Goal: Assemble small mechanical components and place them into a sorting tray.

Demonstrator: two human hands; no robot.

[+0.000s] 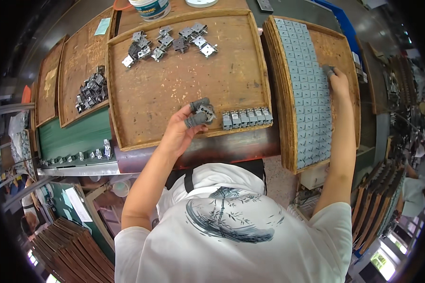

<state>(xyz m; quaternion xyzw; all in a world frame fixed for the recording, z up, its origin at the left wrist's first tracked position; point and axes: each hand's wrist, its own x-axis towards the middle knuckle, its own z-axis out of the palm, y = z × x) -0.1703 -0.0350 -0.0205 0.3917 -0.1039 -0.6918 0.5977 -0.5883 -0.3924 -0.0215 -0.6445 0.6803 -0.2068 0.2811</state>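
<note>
Grey finger covers wrap the fingertips of both my hands. My left hand [183,126] is closed on a small metal bracket [207,112], above the near part of a wooden tray [167,89]. Just right of it, a short row of grey blocks with metal fittings [247,118] stands in the tray's near right corner. My right hand [339,86] reaches over the right-hand wooden tray [333,47], beside the right edge of packed rows of grey blocks [307,85]. Its fingers are drawn together; whether a block is between them is hidden.
Loose metal brackets [165,42] lie at the middle tray's far side. A pile of metal parts [92,90] sits on the left tray, with small parts [99,153] along the green surface below. A white bucket [150,8] stands behind. Stacked wooden trays [63,250] are at lower left.
</note>
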